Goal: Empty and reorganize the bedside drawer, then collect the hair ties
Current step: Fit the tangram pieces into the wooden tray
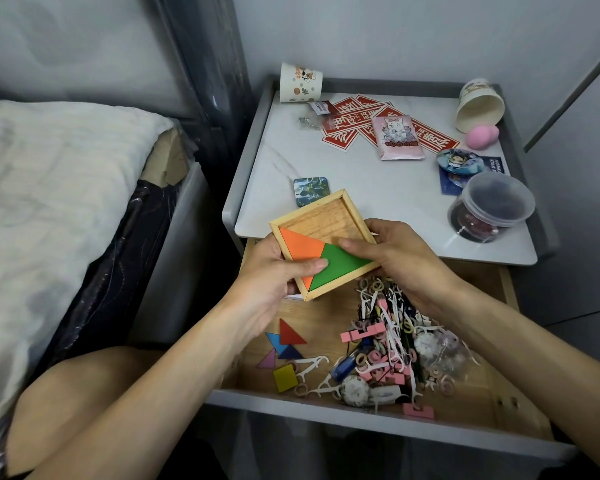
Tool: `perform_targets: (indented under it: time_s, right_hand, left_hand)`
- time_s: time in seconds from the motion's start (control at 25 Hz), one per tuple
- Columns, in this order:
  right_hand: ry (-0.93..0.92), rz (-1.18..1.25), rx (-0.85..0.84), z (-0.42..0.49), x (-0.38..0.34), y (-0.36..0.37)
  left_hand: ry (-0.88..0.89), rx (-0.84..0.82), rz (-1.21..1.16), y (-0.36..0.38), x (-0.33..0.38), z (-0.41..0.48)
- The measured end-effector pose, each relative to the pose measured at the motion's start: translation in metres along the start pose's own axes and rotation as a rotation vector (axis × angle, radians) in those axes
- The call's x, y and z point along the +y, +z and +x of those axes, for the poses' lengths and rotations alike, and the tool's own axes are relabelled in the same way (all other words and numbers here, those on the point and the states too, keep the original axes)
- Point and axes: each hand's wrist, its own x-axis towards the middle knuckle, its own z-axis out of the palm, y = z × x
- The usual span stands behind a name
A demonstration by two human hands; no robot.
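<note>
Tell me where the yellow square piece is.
Head view: the yellow square piece lies in the open drawer, left side, below the purple triangle, beside a white floss pick.

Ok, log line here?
left hand, right hand hold square wooden tray | orange triangle, green triangle inside | wooden drawer open, cluttered

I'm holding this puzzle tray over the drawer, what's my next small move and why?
Probably let go with the left hand and pick the red triangle out of the drawer. The wooden tray holds only an orange triangle and a green triangle, half bare, and loose pieces lie below that hand; the right hand grips the tray too.
</note>
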Motion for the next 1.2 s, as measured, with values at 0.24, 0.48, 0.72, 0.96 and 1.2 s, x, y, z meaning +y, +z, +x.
perform_targets:
  time_s: [0.24, 0.48, 0.72, 0.96, 1.2]
  right_hand:
    - [0.115, 0.025, 0.009, 0.0, 0.003, 0.002]
    - [0.145, 0.13, 0.046, -0.003, 0.006, 0.009]
    - [0.082, 0.127, 0.035, -0.004, 0.006, 0.017]
    - [-0.082, -0.244, 0.094, -0.003, 0.027, 0.015]
    - [-0.343, -1.004, -0.49, -0.011, 0.1, 0.061]
  left_hand:
    - [0.075, -0.083, 0.11, 0.0, -0.001, -0.001]
    - [0.021, -0.086, 0.161, -0.002, -0.001, 0.0]
    - [0.035, -0.054, 0.142, -0.004, 0.002, -0.001]
    - [0.121, 0.212, -0.007, -0.037, 0.026, -0.003]
    - [0.108, 0.373, -0.287, -0.051, 0.028, 0.002]
